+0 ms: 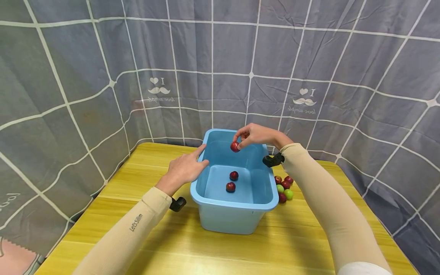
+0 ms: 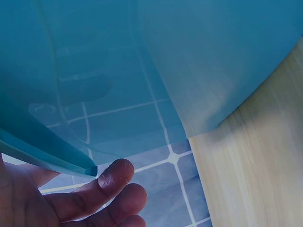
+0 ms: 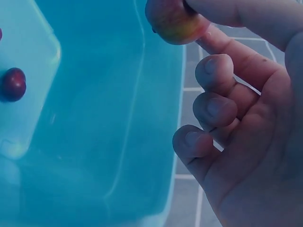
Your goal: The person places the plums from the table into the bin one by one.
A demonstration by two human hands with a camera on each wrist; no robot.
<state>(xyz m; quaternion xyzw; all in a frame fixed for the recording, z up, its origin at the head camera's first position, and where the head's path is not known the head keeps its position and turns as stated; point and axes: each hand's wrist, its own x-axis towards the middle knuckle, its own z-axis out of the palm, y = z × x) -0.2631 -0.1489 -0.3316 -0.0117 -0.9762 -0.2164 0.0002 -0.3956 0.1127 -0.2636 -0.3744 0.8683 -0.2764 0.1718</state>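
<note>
Grey cloth curtain with white grid lines (image 1: 192,49) behind, yellow wood-grain counter (image 1: 151,160) in front. On it, mid-counter: light-blue rectangular plastic tub (image 1: 223,217), two small round dark-red fruits (image 1: 234,175) on its floor, near each other. To the right, pile of small round red and green fruits (image 1: 285,185); tub's right wall stands between pile and interior.

Left grip: left hand (image 1: 185,168) at the left rim, thumb and index spread apart, not wrapped round anything. Right grip: right hand (image 1: 258,135) has a shiny round red fruit (image 1: 235,147) pinched, thumb and index; other three fingers bent, clear of it. That fruit is over the tub, well above the floor.

Left arm, beige sleeve (image 1: 137,221), angles in from lower left. Right arm, matching sleeve (image 1: 326,198), rises from lower right, hand pointing left across the right rim.
</note>
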